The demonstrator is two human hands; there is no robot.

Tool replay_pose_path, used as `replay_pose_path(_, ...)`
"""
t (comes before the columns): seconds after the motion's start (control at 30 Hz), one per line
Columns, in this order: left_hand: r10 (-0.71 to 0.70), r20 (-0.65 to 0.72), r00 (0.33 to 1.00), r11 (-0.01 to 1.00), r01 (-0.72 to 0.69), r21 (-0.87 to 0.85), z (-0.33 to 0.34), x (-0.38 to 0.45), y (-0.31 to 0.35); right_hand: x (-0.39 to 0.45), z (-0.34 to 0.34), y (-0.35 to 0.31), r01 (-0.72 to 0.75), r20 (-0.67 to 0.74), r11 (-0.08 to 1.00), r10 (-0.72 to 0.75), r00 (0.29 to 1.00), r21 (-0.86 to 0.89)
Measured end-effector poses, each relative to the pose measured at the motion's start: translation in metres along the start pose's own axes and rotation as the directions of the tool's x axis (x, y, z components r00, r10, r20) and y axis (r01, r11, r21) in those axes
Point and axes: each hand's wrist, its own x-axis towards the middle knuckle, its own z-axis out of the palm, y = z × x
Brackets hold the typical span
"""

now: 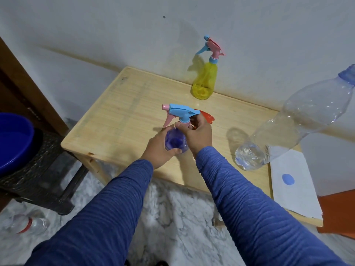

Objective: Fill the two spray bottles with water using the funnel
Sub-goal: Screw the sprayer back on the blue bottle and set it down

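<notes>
A purple spray bottle point(175, 142) stands in the middle of the wooden table point(119, 116). My left hand point(159, 146) wraps around its body. My right hand point(196, 134) grips the collar just under its blue and pink spray head point(180, 112). An orange funnel point(207, 117) lies on the table right behind my right hand, partly hidden. A yellow spray bottle point(204, 81) with a pink and blue head stands at the back edge near the wall. A large clear plastic water bottle point(288, 127) with a little water at its base stands at the right.
White paper point(295, 196) with a blue bottle cap point(288, 179) on it lies at the table's right corner. A blue basin point(13, 143) sits on a dark stool at the left. A small plastic bottle point(28, 223) lies on the marble floor.
</notes>
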Motion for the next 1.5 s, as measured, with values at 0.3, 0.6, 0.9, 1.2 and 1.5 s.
replay_pose_path(0.3, -0.007, 0.009, 1.000, 1.000, 0.007, -0.009, 0.000, 0.000, -0.003, 0.003, 0.000, -0.002, 0.013, 0.010, 1.000, -0.012, 1.000, -0.017)
replay_pose_path(0.6, -0.002, 0.007, 1.000, 1.000, 0.002, -0.001, -0.001, 0.001, -0.002, 0.004, -0.004, 0.002, 0.042, 0.039, 0.999, -0.043, 0.998, 0.004)
replay_pose_path(0.9, 0.005, 0.009, 1.000, 0.999, -0.005, -0.032, 0.000, 0.001, -0.003, -0.005, 0.002, 0.001, 0.062, -0.003, 0.998, -0.062, 0.998, -0.022)
replay_pose_path(1.2, 0.004, -0.007, 1.000, 1.000, -0.004, -0.012, 0.002, 0.003, -0.005, 0.000, 0.000, -0.004, 0.035, -0.053, 0.997, -0.038, 0.998, -0.066)
replay_pose_path(1.5, -0.004, -0.003, 1.000, 1.000, 0.004, -0.012, 0.002, 0.003, -0.006, -0.001, -0.002, 0.001, 0.046, -0.078, 0.995, -0.053, 0.996, -0.087)
